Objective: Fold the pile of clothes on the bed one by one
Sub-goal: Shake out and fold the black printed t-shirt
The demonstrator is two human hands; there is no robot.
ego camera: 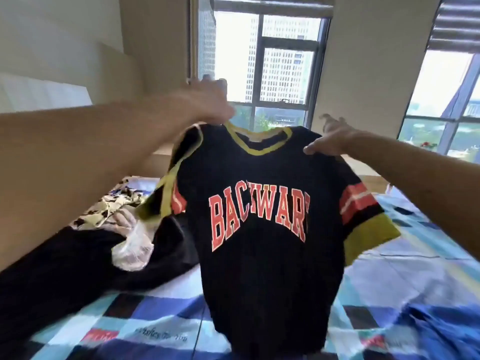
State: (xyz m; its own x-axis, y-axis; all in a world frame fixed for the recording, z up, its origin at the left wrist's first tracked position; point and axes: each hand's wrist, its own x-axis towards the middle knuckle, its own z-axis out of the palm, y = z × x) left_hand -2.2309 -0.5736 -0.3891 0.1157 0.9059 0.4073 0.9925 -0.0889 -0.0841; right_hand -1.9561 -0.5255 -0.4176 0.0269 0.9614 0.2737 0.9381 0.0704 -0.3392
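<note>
- The black shirt [259,268] hangs in the air over the bed [389,281], with its red letters facing the person.
- The left hand [207,100] grips one shoulder of the shirt. The hand is blurry, but the shirt hangs from it.
- The right hand [335,137] pinches the other shoulder, thumb in front.
- The shirt looks soft, thin and light. It will likely flop and bend, not stay stiff.
- The shoulders, beside the yellow collar [259,149], look like good spots to hold, so it hangs flat.
- The pile of other clothes [78,255] lies on the bed, left of the shirt.
</note>
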